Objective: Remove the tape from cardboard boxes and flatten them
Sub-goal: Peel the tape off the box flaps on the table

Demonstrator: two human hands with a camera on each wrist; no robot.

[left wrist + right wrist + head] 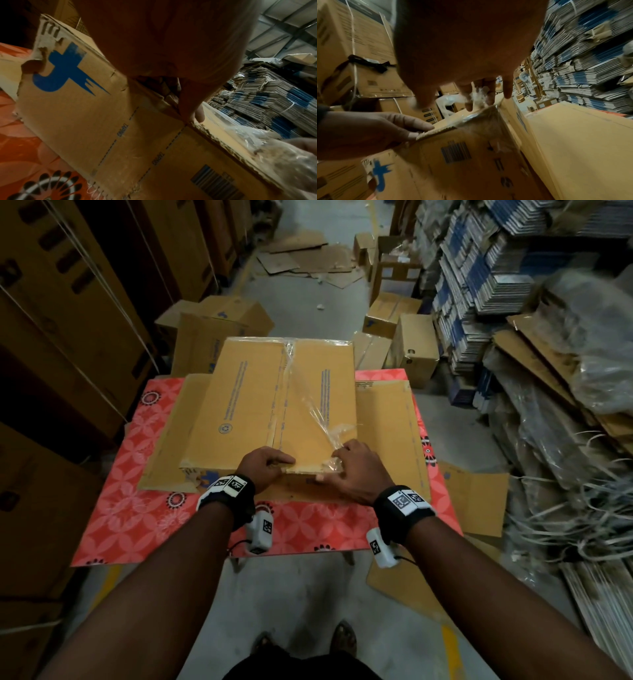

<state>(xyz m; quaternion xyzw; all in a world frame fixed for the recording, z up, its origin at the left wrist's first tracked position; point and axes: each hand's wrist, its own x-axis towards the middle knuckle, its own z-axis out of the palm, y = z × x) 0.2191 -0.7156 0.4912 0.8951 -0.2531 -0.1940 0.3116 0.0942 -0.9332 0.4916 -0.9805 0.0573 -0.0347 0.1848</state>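
Two hands work at the near edge of a cardboard box (274,395) lying on flattened cardboard (387,433) on a red patterned table (130,508), its long axis running near to far. Loose boxes (411,350) crowd the floor beyond, and stacked flat cartons (479,278) fill the right. "TAPING" is printed on the near side beside a barcode. The left hand (265,465) pinches the flap edge; the right hand (356,470) pinches clear tape (315,402), which stretches diagonally from the far centre seam.
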